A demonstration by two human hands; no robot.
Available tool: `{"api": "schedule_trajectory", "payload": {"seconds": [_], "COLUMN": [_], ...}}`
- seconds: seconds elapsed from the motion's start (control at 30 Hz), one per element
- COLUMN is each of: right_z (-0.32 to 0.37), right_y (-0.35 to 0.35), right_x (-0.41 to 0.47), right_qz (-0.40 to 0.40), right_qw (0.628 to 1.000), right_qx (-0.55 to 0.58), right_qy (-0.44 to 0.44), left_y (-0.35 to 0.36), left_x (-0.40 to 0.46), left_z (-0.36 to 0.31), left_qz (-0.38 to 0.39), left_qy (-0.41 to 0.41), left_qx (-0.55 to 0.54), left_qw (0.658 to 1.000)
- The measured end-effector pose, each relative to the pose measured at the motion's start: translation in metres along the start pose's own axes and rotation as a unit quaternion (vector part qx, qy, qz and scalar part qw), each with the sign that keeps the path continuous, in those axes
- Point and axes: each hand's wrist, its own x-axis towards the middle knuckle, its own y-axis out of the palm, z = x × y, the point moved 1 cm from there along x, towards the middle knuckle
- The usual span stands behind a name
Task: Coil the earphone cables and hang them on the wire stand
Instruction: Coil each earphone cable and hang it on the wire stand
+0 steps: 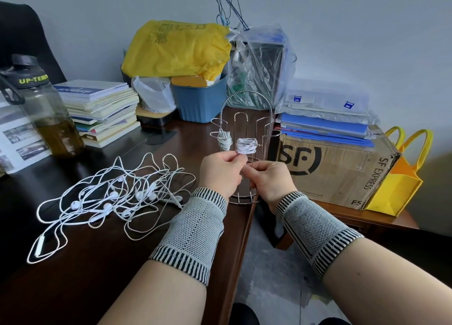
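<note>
A silver wire stand [241,119] stands at the right edge of the dark desk [97,263]. One coiled white earphone cable [225,140] hangs on its left hook. A second white coil [245,146] sits at a middle prong, its plug pointing right. My left hand [220,171] pinches this coil from below. My right hand [270,181] is just beside it with curled fingers and pinches a thin white strand under the coil. A tangle of several loose white earphones [115,197] lies on the desk to the left.
A dark water bottle [46,111] and a stack of books [105,109] stand at the back left. Behind the stand are a blue bin [200,102] with a yellow bag, clear plastic bags, and a cardboard SF box [337,168] under blue folders on a lower table.
</note>
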Motion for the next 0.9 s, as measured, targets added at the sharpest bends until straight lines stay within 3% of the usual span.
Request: {"api": "schedule_trajectory", "payload": {"seconds": [0.27,0.5,0.67,0.9], "right_z": [0.002,-0.001,-0.004,-0.008], "right_y": [-0.007,-0.007,-0.007,-0.012], "right_x": [0.005,0.003,0.003,0.005], "right_qz": [0.047,0.058,0.015,-0.023], "right_qw": [0.998,0.998,0.995,0.999], "right_qx": [-0.03,-0.001,0.087,0.048], "right_qy": [0.023,0.035,0.048,0.012], "left_y": [0.0,0.001,0.001,-0.004], "left_x": [0.006,0.01,0.011,0.008], "left_z": [0.005,0.013,0.015,0.024], "left_qz": [0.002,-0.015,0.008,0.031], "left_qy": [0.01,0.079,0.065,0.04], "left_qx": [-0.006,0.089,0.066,0.11], "left_qw": [1.0,0.993,0.996,0.993]}}
